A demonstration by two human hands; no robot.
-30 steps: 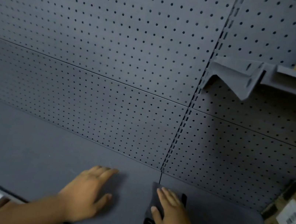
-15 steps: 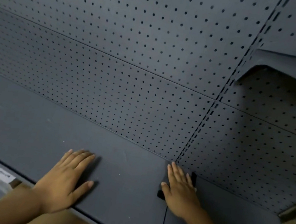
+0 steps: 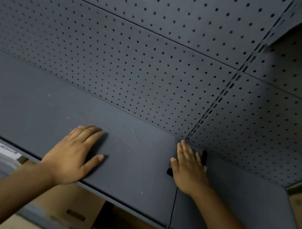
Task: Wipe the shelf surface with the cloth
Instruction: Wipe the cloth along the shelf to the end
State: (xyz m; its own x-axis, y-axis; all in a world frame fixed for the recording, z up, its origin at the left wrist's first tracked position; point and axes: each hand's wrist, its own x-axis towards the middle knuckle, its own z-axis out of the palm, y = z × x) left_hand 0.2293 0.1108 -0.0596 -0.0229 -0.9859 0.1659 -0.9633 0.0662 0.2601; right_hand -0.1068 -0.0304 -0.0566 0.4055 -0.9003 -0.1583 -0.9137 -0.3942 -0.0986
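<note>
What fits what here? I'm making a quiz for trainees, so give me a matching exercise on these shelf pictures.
Things:
1. left hand
2. right hand
3. cloth
4. cardboard box

States:
a. below the shelf
b. flat on bare shelf
c. dark, mostly hidden under a palm
d. pressing on the cloth by the back corner

Pairs: 1-b, 2-d, 3-c, 4-a

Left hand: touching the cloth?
Apart. Head view: left hand lies flat on bare shelf; the dark cloth sits under the right hand, clear shelf between.
</note>
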